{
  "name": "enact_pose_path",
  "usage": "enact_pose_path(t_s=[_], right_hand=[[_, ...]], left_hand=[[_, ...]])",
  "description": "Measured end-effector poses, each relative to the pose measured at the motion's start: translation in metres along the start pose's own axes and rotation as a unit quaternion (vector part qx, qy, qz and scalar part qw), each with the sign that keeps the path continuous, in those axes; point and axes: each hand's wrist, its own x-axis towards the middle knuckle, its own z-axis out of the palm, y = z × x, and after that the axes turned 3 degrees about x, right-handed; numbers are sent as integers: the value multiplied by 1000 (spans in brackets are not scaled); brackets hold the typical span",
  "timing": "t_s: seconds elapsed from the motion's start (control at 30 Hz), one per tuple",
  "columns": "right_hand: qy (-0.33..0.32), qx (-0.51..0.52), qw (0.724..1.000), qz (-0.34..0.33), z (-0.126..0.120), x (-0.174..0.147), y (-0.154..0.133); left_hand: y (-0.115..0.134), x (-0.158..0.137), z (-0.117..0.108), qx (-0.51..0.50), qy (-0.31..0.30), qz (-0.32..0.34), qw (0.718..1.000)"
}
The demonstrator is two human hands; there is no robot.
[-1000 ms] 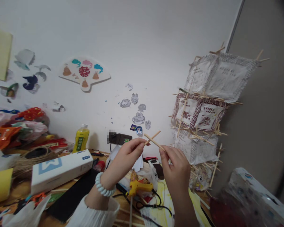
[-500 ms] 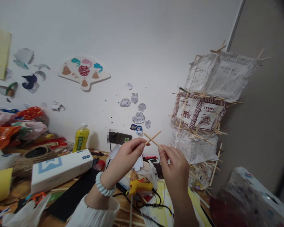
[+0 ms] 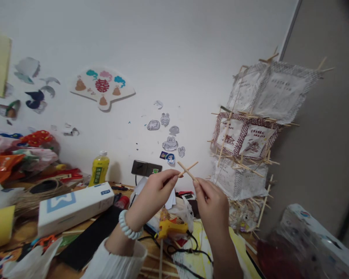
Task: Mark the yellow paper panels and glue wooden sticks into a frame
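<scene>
My left hand (image 3: pixel 159 190) pinches one thin wooden stick (image 3: pixel 193 165), which points up to the right. Between the fingertips of my right hand (image 3: pixel 211 201) is a second wooden stick (image 3: pixel 184 167), slanting up to the left. The two sticks cross in an X in front of the wall, above the table. Below my hands lies a yellow hot glue gun (image 3: pixel 172 228) with a black cord. Some of each stick is hidden inside the fingers.
A tiered stick-and-paper lantern (image 3: pixel 250 135) stands at the right. On the left are a long white box (image 3: pixel 75 207), a yellow bottle (image 3: pixel 99 169), coiled twine (image 3: pixel 36 197) and a yellow tape roll (image 3: pixel 2 226). A plastic-wrapped package (image 3: pixel 311 240) sits at the lower right.
My right hand has shifted slightly left, and its stick now stands a little steeper across the other. My left hand has hardly moved.
</scene>
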Motion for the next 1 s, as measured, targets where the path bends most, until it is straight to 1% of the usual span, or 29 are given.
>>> enact_pose_path(t_s=[0.33,0.57,0.67,0.73,0.8,0.87,1.0], right_hand=[[-3,13,1000,10,5,-1,2],[1,0,1000,15,8,-2,3],[-7,6,1000,20,7,-1,2],[-12,3,1000,21,5,-1,0],[-9,-7,1000,13,2,0,-2],[-6,-13,1000,-3,-1,1,-4],[-15,-8,1000,-20,-5,1,-10]], left_hand=[[-2,-1,3,43,21,30,998],[0,-1,5,42,20,37,998],[1,-1,5,31,19,29,999],[2,-2,4,15,4,12,1000],[2,-3,4,-7,-14,-8,1000],[2,-3,3,-33,-19,-21,999],[2,-3,3,-54,-12,-14,998]])
